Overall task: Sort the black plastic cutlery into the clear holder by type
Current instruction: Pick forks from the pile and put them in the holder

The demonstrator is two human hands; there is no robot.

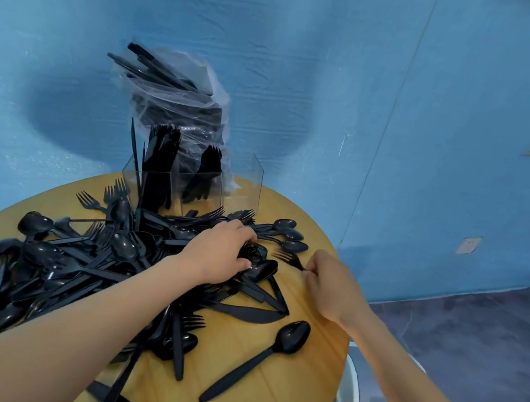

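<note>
A lone spoon (291, 337) lies nearest on the round desk (299, 378). The right hand (333, 288) pinches a fork (287, 258) by its handle; the left hand (220, 251) curls around gathered forks in the cutlery pile (75, 262). Step in hand: collecting forks. Next move likely requires lifting them over the pile into the fork compartment of the clear holder (191, 179). A bagged cutlery bundle (182, 102) stands behind.

Black cutlery pile (82, 263) sprawls before the partly filled clear holder (190, 183).
</note>
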